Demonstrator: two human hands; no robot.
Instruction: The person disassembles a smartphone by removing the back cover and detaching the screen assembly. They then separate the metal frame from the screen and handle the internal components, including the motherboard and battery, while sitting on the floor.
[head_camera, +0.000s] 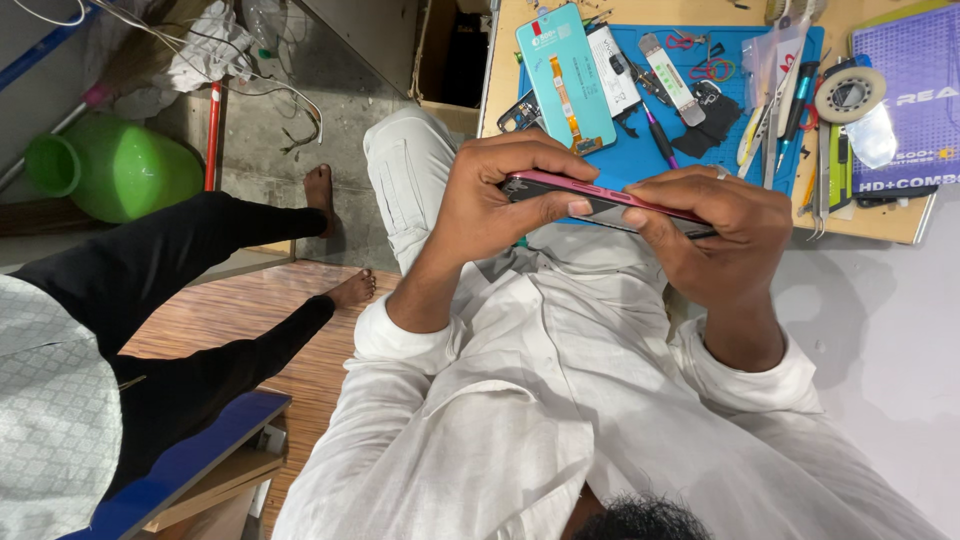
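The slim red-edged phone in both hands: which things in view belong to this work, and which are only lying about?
In the work:
- slim red-edged phone
- left hand, gripping one end
- right hand, gripping the other end

Lying about:
- teal-backed replacement screen
- blue work mat
- roll of tape
- green plastic jug
- red-handled small scissors

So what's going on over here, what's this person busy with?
A person in white sleeves holds a slim phone with a pink-red frame edge-on between both hands, just in front of a workbench. The left hand grips one end, the right hand the other, thumbs pressed along its edge. On the blue work mat behind lie a teal replacement screen, tweezers, small tools and a roll of tape. Another person in dark trousers sits barefoot to the side.
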